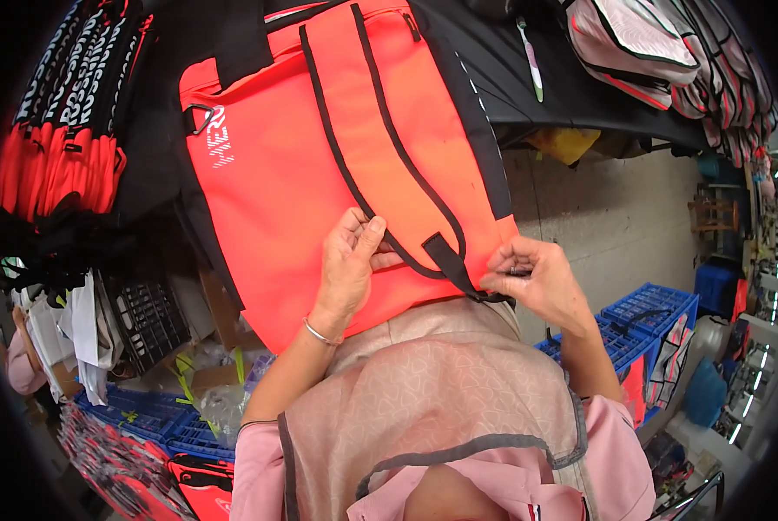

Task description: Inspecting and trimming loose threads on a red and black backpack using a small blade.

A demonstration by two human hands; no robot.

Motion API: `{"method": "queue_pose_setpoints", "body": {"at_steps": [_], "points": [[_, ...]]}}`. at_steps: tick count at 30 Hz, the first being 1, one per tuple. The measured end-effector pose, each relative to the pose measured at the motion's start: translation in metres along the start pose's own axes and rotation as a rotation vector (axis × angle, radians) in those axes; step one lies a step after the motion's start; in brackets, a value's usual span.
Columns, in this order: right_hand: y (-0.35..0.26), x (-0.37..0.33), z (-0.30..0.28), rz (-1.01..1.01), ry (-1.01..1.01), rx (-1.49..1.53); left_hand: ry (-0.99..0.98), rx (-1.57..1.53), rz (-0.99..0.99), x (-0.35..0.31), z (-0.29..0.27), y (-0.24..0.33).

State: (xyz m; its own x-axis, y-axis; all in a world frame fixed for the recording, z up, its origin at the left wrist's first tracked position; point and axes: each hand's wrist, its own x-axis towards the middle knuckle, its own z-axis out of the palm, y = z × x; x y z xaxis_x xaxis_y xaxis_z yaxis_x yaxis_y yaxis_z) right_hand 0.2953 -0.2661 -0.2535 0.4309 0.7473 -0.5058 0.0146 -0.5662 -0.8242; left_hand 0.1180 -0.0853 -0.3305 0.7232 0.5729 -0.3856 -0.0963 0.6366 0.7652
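Note:
A bright orange-red backpack (pixel 267 208) with black side panels lies on the black-covered table and hangs over its near edge against my apron. Its padded shoulder strap (pixel 354 113), edged in black, runs down the middle and ends in black webbing (pixel 452 265) at the lower right corner. My left hand (pixel 352 265) is closed on the strap's left edge, thumb on top and some fingers beneath. At that lower right corner, my right hand (pixel 535 276) has its fingers curled together beside the webbing; what they pinch is small and dark, and I cannot make it out.
A toothbrush (pixel 530 61) lies on the black cloth (pixel 484 43) at the back right. Stacked pale bags (pixel 636 52) stand far right, orange-and-black pieces (pixel 68 130) far left. Blue crates (pixel 649 313) sit below on the right, with more blue crates (pixel 146 412) on the left.

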Motion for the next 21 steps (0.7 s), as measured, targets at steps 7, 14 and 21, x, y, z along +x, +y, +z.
{"method": "queue_pose_setpoints", "body": {"at_steps": [7, 14, 21], "points": [[-0.017, 0.025, 0.030, -0.098, 0.113, 0.009, -0.030, -0.016, -0.008, 0.000, -0.006, -0.001], [-0.002, 0.028, 0.037, -0.059, 0.087, 0.107, -0.159, 0.141, 0.001, -0.018, 0.015, 0.008], [0.005, 0.034, 0.043, -0.109, 0.150, 0.186, -0.096, 0.538, 0.300, -0.018, 0.014, -0.008]]}}
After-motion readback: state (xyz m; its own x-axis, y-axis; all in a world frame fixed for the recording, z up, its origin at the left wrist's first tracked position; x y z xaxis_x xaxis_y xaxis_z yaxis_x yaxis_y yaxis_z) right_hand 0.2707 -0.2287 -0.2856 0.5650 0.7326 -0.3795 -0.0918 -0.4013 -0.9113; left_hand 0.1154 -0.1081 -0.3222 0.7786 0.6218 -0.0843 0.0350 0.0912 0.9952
